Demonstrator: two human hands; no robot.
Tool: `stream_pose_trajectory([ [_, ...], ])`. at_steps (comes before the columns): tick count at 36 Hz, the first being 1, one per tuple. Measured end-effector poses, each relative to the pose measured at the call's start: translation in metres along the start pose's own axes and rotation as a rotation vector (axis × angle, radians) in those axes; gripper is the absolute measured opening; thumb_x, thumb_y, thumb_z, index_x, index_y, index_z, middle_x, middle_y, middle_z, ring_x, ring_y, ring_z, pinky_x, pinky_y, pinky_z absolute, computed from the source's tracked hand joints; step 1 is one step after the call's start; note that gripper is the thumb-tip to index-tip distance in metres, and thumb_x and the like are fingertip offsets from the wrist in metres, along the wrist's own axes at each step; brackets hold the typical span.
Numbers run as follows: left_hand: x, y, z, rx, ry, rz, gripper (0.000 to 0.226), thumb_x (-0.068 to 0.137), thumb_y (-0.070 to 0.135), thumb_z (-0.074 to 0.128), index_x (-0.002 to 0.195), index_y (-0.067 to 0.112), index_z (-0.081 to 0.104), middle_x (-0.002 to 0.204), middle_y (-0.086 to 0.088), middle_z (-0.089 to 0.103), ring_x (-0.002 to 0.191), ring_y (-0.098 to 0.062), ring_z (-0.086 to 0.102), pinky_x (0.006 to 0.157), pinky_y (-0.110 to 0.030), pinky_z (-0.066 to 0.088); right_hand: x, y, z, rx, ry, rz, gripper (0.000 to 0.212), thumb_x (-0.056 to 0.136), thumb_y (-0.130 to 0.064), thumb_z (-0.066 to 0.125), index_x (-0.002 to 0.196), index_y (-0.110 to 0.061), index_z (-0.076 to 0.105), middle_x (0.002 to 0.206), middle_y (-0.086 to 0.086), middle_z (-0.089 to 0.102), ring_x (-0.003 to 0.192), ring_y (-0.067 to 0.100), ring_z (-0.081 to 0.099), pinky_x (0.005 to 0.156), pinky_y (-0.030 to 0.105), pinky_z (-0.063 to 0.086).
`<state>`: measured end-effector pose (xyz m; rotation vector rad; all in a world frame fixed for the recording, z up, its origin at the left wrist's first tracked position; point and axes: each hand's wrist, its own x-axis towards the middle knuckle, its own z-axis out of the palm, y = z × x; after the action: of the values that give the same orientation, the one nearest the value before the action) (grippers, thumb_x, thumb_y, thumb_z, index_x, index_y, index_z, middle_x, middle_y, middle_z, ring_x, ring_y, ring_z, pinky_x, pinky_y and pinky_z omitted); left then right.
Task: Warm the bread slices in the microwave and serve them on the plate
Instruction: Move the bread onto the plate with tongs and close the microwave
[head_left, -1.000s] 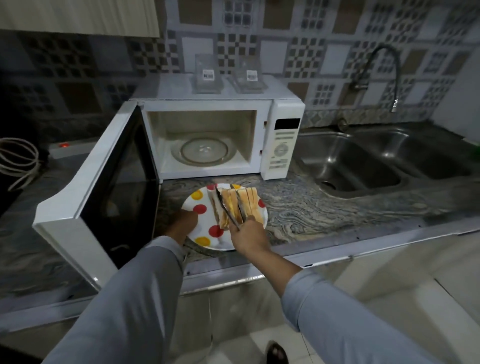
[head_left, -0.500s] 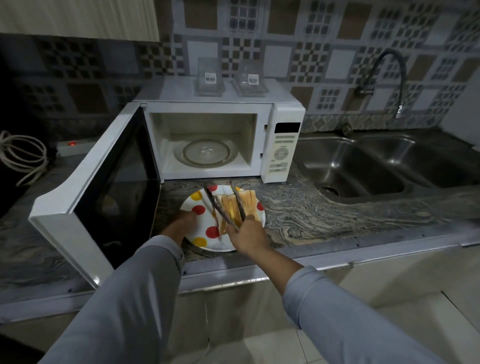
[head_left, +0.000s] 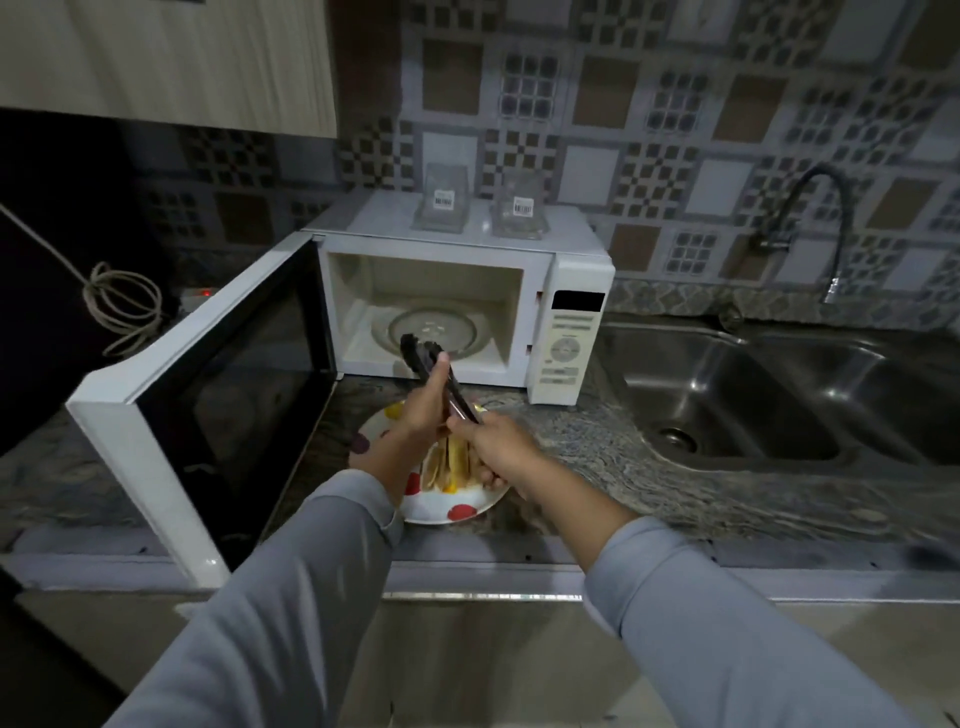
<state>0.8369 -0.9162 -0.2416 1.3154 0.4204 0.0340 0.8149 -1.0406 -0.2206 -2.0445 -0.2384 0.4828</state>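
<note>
The bread slices (head_left: 447, 465) are lying on the dotted plate (head_left: 441, 509), which is sitting on the tabletop (head_left: 597, 457) just near of the microwave (head_left: 467, 312). Both hands are holding the dark tongs (head_left: 434, 371) above the plate: the left hand (head_left: 423, 410) is wrapping its fingers around the middle, the right hand (head_left: 498, 447) is gripping the handle end. The tongs are carrying nothing. The microwave door (head_left: 208, 395) is standing open to the left and the turntable (head_left: 434, 338) is looking bare, so I judge the serving is nearly finished; next, the tongs need putting down and the door closing. The hands are hiding part of the plate, so the number of slices is hard to tell.
</note>
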Motion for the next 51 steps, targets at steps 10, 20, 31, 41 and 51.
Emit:
stream_pose_trajectory([
  [10, -0.009, -0.02, 0.023, -0.334, 0.227, 0.03, 0.092, 0.062, 0.075, 0.065, 0.112, -0.003, 0.06, 0.106, -0.016, 0.069, 0.093, -0.031, 0.068, 0.083, -0.039, 0.056, -0.01, -0.014, -0.055, 0.096, -0.233, 0.057, 0.043, 0.088, -0.052, 0.056, 0.092, -0.009, 0.062, 0.065, 0.007, 0.059, 0.052, 0.017, 0.057, 0.045, 0.024, 0.046],
  [20, 0.035, -0.057, -0.004, -0.262, 0.438, 0.03, 0.119, 0.032, 0.089, 0.068, 0.11, 0.0, 0.066, 0.107, -0.017, 0.071, 0.091, -0.029, 0.071, 0.088, -0.045, 0.055, -0.017, -0.003, -0.083, 0.142, -0.427, 0.113, 0.04, 0.089, -0.032, 0.063, 0.12, -0.009, 0.054, 0.083, 0.013, 0.065, 0.068, 0.018, 0.066, 0.063, 0.025, 0.058],
  [31, -0.026, -0.044, 0.027, -0.247, 0.498, 0.031, 0.115, 0.021, 0.091, 0.064, 0.098, 0.006, 0.071, 0.089, -0.011, 0.073, 0.078, -0.025, 0.07, 0.073, -0.036, 0.059, -0.01, 0.007, -0.075, 0.023, -0.374, 0.07, 0.023, 0.085, -0.03, 0.069, 0.083, -0.008, 0.062, 0.075, 0.006, 0.066, 0.05, 0.009, 0.062, 0.046, 0.02, 0.052],
  [41, -0.037, -0.043, 0.034, -0.302, 0.437, 0.016, 0.068, 0.055, 0.073, 0.071, 0.079, 0.011, 0.058, 0.068, -0.005, 0.057, 0.061, -0.016, 0.055, 0.061, -0.028, 0.049, -0.012, 0.003, -0.072, -0.232, -0.328, 0.08, 0.034, 0.092, -0.04, 0.057, 0.072, -0.013, 0.056, 0.057, -0.002, 0.05, 0.036, 0.006, 0.038, 0.04, 0.016, 0.03],
  [51, -0.048, -0.045, 0.029, -0.206, -0.031, -0.195, 0.069, 0.081, 0.069, 0.049, 0.098, 0.004, 0.062, 0.083, -0.006, 0.064, 0.079, -0.016, 0.062, 0.066, -0.023, 0.046, -0.012, 0.005, -0.064, -0.521, -0.071, -0.091, 0.041, 0.094, -0.043, 0.051, 0.063, -0.016, 0.045, 0.067, 0.005, 0.048, 0.055, 0.019, 0.043, 0.049, 0.026, 0.031],
])
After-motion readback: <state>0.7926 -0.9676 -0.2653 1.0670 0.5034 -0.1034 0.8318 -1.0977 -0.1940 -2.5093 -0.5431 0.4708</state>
